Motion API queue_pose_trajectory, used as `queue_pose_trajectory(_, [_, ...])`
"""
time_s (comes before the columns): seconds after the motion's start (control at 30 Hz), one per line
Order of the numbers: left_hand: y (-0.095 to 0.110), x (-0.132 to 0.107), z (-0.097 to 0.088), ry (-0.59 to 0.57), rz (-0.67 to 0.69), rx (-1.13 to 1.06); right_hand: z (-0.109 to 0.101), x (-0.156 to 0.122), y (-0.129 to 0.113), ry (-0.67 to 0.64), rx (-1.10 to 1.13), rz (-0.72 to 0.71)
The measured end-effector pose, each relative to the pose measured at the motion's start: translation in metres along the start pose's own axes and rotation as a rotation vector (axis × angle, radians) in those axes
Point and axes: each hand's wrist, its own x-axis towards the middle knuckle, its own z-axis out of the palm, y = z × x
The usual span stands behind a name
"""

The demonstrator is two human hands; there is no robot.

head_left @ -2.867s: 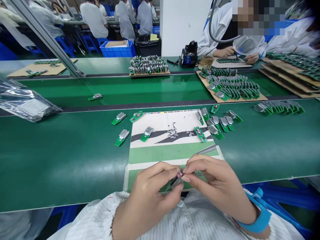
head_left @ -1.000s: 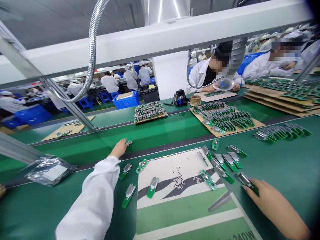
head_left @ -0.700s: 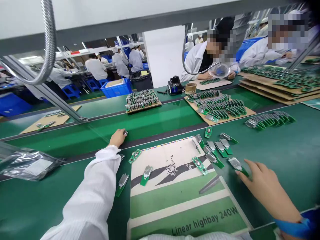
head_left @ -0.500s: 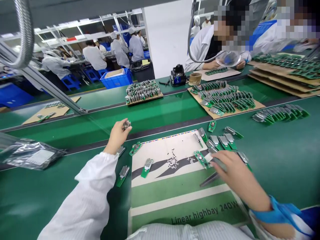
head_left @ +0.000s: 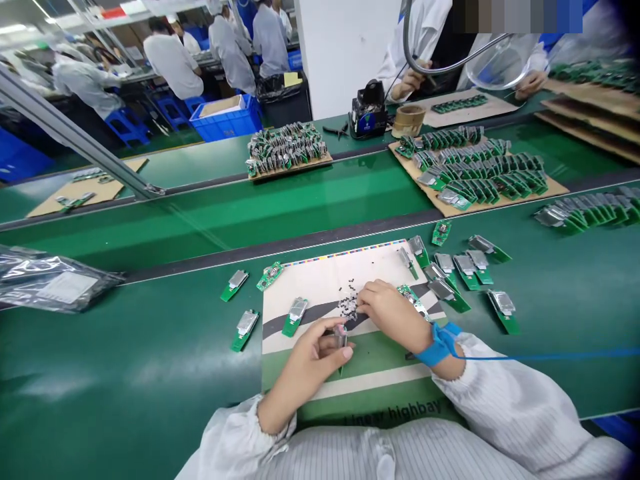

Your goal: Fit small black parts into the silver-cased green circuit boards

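my left hand (head_left: pixel 305 373) pinches a small metal part (head_left: pixel 341 337) between narrow fingers; i cannot tell if my right hand (head_left: pixel 393 313) holds anything at the pile of tiny black parts (head_left: pixel 349 307). on and around the printed card (head_left: pixel 325 267), most green boards (head_left: pixel 295 317) carry silver caps; a few bare boards (head_left: pixel 270 276) remain.

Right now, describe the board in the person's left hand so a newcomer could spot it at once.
On the green assembly belt nearest the person lies a printed card. Over its lower half, the left hand pinches a small green circuit board with a silver shield, standing on end. Every similar board nearby lies flat.
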Motion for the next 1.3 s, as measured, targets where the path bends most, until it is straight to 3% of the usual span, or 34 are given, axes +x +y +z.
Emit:
queue_pose_trajectory(0.6, [-0.009, 0.012, -0.009, -0.023, -0.037, 0.105, 0.006, -0.004, -0.009, -0.013, -0.005, 0.008])
queue_pose_trajectory(1.3, [-0.007, 0.011, -0.003, -0.009, 0.003, 0.040, 0.007, -0.013, 0.000, 0.026, 0.177, -0.005])
